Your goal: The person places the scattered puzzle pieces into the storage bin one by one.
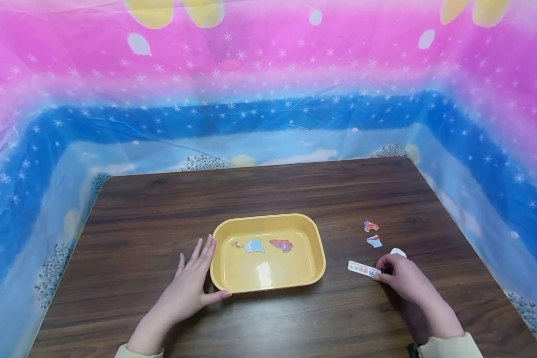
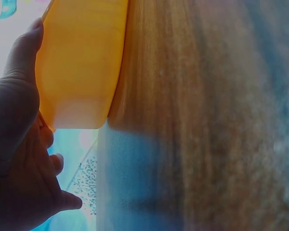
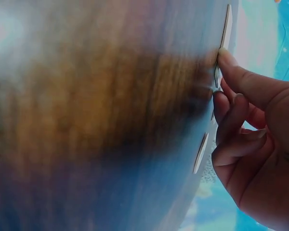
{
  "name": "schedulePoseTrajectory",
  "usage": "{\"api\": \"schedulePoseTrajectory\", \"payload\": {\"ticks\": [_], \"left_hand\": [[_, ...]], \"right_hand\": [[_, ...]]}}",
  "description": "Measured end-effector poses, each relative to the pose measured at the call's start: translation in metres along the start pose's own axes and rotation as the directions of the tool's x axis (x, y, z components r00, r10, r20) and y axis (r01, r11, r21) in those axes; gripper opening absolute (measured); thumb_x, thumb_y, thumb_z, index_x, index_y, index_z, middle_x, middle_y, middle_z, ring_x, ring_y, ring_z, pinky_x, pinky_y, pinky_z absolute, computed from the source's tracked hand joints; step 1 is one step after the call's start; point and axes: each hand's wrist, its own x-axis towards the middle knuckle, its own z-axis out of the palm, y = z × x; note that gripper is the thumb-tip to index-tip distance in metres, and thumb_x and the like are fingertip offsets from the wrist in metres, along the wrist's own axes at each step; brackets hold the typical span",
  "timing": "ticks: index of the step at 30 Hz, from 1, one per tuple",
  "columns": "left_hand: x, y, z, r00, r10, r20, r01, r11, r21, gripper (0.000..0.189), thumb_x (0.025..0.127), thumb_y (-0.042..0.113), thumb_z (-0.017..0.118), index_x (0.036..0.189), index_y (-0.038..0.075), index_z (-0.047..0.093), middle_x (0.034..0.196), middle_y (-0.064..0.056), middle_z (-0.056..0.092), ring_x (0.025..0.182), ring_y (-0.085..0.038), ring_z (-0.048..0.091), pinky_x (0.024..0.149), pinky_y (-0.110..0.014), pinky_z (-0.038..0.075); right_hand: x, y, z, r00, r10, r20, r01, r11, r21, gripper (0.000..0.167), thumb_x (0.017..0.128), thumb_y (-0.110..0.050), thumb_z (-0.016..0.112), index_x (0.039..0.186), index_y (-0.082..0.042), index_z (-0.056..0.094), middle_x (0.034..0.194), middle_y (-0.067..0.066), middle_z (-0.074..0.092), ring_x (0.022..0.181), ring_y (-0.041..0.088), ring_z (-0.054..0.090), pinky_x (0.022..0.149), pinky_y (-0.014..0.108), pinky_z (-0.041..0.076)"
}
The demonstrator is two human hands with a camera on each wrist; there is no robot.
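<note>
My left hand [image 1: 189,281] rests against the left end of a yellow tray [image 1: 315,226], fingers straight along the rim and thumb along the near side. In the left wrist view the thumb touches the tray's outer wall [image 2: 82,67]. To the right of the tray, my right hand [image 1: 404,278] pinches the right end of a white strip with printed lettering [image 1: 360,268]. The right wrist view shows the strip [image 3: 226,29] edge-on, thumb at its side. Just beyond that hand lies a white piece [image 1: 398,252], partly hidden by it.
Inside the tray lie a small patterned piece [image 1: 237,244], a light blue piece [image 1: 254,246] and a red-purple piece [image 1: 281,245]. A red piece [image 1: 371,226] and a blue-white piece [image 1: 374,241] lie on the wooden table [image 1: 268,194]. Printed cloth [image 1: 268,74] hangs behind.
</note>
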Motion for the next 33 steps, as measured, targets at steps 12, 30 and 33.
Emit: {"api": "schedulePoseTrajectory", "payload": {"ticks": [12, 30, 33], "left_hand": [[-0.002, -0.001, 0.000, 1.000, -0.002, -0.004, 0.002, 1.000, -0.004, 0.121, 0.079, 0.062, 0.078, 0.163, 0.003, 0.014, 0.169, -0.017, 0.014, 0.154, -0.041, 0.010, 0.112, -0.077, 0.010], [0.001, -0.003, 0.000, 1.000, -0.002, 0.007, 0.002, 1.000, -0.006, 0.121, 0.080, 0.061, 0.078, 0.164, 0.007, 0.010, 0.169, -0.016, 0.011, 0.155, -0.038, 0.008, 0.113, -0.076, 0.009], [0.000, -0.003, 0.000, 1.000, 0.006, 0.000, -0.006, 1.000, -0.002, 0.121, 0.080, 0.063, 0.077, 0.164, 0.006, 0.010, 0.169, -0.017, 0.012, 0.155, -0.039, 0.009, 0.112, -0.077, 0.009]], "right_hand": [[0.002, -0.009, -0.002, 0.998, -0.059, -0.033, 0.056, 0.994, -0.090, 0.018, 0.086, -0.020, 0.081, 0.096, -0.007, 0.073, 0.082, -0.004, 0.067, 0.073, 0.014, 0.056, 0.066, 0.037, 0.048], [0.044, -0.088, -0.022, 0.942, -0.267, -0.203, 0.252, 0.963, -0.098, 0.021, 0.082, -0.019, 0.084, 0.100, -0.012, 0.077, 0.081, -0.005, 0.061, 0.064, 0.010, 0.050, 0.057, 0.030, 0.042], [0.053, -0.109, -0.017, 0.936, -0.300, -0.182, 0.288, 0.953, -0.092, 0.023, 0.082, -0.023, 0.084, 0.102, -0.014, 0.078, 0.083, -0.008, 0.062, 0.062, 0.007, 0.050, 0.055, 0.030, 0.042]]}}
